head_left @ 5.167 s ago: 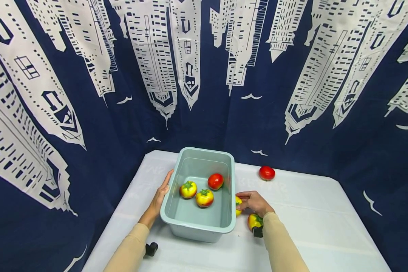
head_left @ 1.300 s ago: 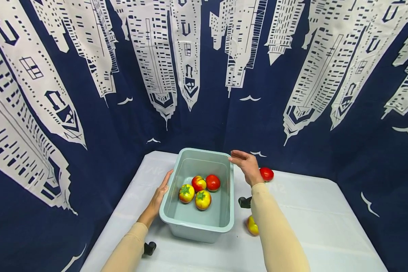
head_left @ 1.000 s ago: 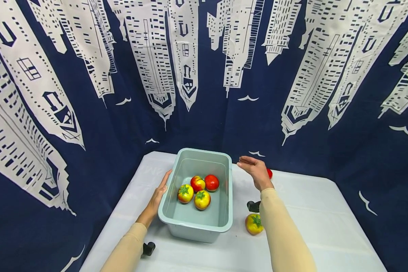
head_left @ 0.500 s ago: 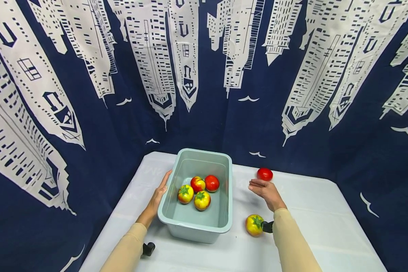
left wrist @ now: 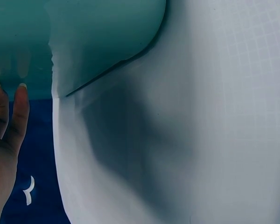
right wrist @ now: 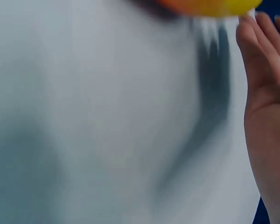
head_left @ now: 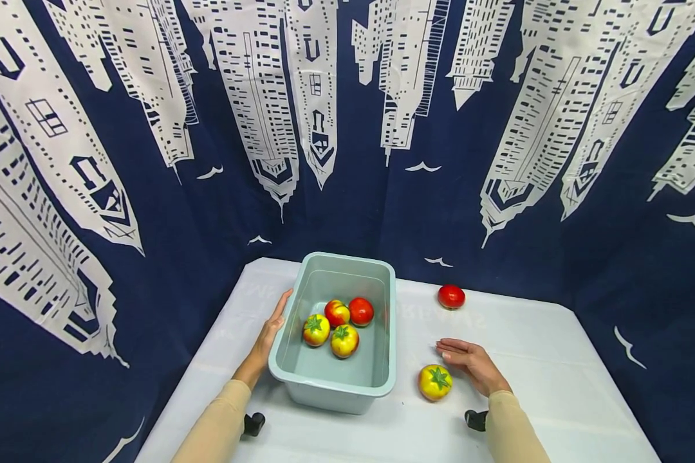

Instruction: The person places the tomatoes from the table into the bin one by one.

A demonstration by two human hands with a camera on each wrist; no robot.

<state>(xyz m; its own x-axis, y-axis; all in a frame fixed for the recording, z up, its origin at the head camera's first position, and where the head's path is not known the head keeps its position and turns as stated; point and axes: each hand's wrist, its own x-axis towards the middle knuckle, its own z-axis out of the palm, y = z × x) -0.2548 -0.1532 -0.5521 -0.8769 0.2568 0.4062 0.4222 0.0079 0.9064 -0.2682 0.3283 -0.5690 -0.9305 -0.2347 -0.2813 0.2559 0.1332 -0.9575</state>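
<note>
- Confirm the target: the yellow tomato with the green calyx point(head_left: 435, 383) lies on the white tablecloth point(head_left: 556, 386), calyx upward, between the grey-green plastic bin point(head_left: 331, 384) and the right hand point(head_left: 472, 364).
- Check the right hand: fingers extended, grasping nothing, just beside the tomato; the head view shows a gap between them.
- Check the left hand point(head_left: 268, 335): fingers extended along the bin's outer left side, not clenched. Firmness of contact cannot be told.
- The step in hand is judged to be picking up this tomato. Lower the right hand to the tomato's mid-height, then oppose thumb and fingers across its widest part; a round body is likely to roll if pushed from one side only.
- Grip the body, not the calyx. Apply light, even pressure, as the glossy skin may slip.
- Keep the black device point(head_left: 476, 420) at the right wrist clear of the tomato.
- If transferring to the bin, lift above the rim before crossing it. Release low, in the bare near end, away from the four tomatoes point(head_left: 345, 341) grouped inside.
- Maintain left-hand support to limit bin shift.
- Leave the red tomato point(head_left: 452, 297) at the table's far edge for separate handling.
</note>
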